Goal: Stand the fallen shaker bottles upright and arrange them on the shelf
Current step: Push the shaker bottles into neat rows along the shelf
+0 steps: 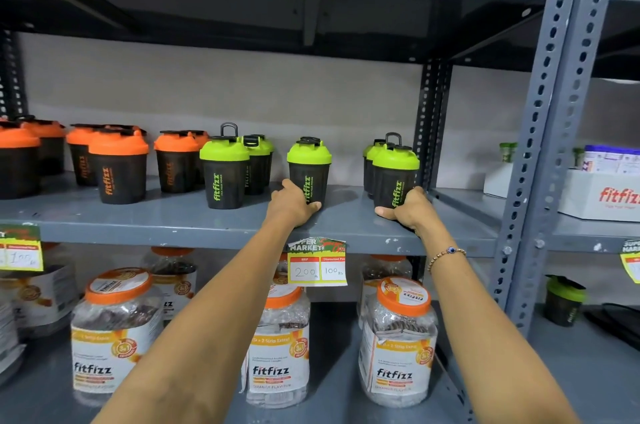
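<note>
Black shaker bottles stand upright along the grey middle shelf. Orange-lidded ones fill the left part and green-lidded ones the right part. My left hand grips the base of a lone green-lidded shaker near the shelf's middle. At the right end, by the upright post, my right hand holds the base of the front green-lidded shaker, with two more green-lidded shakers close behind it. Both held bottles stand upright on the shelf.
A perforated grey post bounds the shelf on the right. Price tags hang from the shelf edge. Clear jars with orange lids stand on the lower shelf. A white box sits in the neighbouring bay, and another green-lidded shaker below it.
</note>
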Tool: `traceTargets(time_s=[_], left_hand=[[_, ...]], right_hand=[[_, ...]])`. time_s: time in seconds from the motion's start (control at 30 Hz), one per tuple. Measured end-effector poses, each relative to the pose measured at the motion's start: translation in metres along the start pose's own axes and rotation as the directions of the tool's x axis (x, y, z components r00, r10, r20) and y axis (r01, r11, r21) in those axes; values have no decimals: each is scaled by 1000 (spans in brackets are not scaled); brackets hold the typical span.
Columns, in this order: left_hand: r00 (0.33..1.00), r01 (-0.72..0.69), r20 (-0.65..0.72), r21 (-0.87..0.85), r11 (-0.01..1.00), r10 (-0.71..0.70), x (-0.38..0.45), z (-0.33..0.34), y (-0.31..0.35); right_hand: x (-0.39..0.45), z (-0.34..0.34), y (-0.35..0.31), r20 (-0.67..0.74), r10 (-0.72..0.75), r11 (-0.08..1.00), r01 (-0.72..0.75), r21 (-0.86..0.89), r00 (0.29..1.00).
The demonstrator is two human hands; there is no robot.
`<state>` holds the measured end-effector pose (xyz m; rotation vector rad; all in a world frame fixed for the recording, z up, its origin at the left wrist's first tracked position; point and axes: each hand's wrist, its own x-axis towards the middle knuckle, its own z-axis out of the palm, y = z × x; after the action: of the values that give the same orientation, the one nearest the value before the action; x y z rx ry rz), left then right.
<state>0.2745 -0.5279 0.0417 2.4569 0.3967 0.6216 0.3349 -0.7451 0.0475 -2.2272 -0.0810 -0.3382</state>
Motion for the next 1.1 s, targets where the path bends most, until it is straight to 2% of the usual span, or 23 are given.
traceTargets(time_s=[0.07,0.13,0.2,0.23,0.33,0.43,0.5,0.57,0.63,0.7,0.8,0.87,0.97,1.1], left_hand=[[1000,-5,5,11,1000,5,-3,-3,1],[1000,-16,-3,54,998,16,-7,-8,-2],[997,-35,-71,66,997,40,-12,-16,-13],[988,-54,-140,48,997,60,-14,-23,-22],[913,-177,-385,-80,981,133,-20,-55,-61],[797,-242,-593,-142,960,113,-25,-100,-107],[708,-125,-705,-78,989,33,-23,-128,-142],[664,56,-746,-24,998,-55,-20,-152,-174],[667,115,-741,0,993,-77,-16,-171,-199],[736,128,-670,-9,992,-101,-8,-185,-218],[886,175,-416,-110,978,-205,6,-196,-235],[936,204,-258,-158,966,-240,12,-197,-239],[951,214,-180,-201,956,-251,22,-197,-239],[947,226,-190,-185,956,-260,29,-196,-240]], right_hand=[[-11,-6,1,-36,5,998,-2,63,999],[-30,-7,0,-167,-40,997,49,51,985],[-59,-1,-11,-285,-136,989,145,10,949],[-73,6,-21,-299,-191,979,204,12,935],[-104,40,-61,-187,-319,940,335,62,929],[-122,86,-105,-67,-386,907,392,157,920],[-129,116,-130,-9,-368,910,363,203,930],[-128,143,-152,38,-358,920,346,183,933],[-125,164,-172,74,-349,934,340,109,934],[-122,179,-188,88,-307,952,305,37,948],[-118,198,-204,87,-221,975,223,-10,971],[-116,207,-210,70,-169,985,172,-33,983],[-117,213,-215,52,-146,986,150,-76,988],[-114,211,-213,16,-116,991,117,-70,993]])
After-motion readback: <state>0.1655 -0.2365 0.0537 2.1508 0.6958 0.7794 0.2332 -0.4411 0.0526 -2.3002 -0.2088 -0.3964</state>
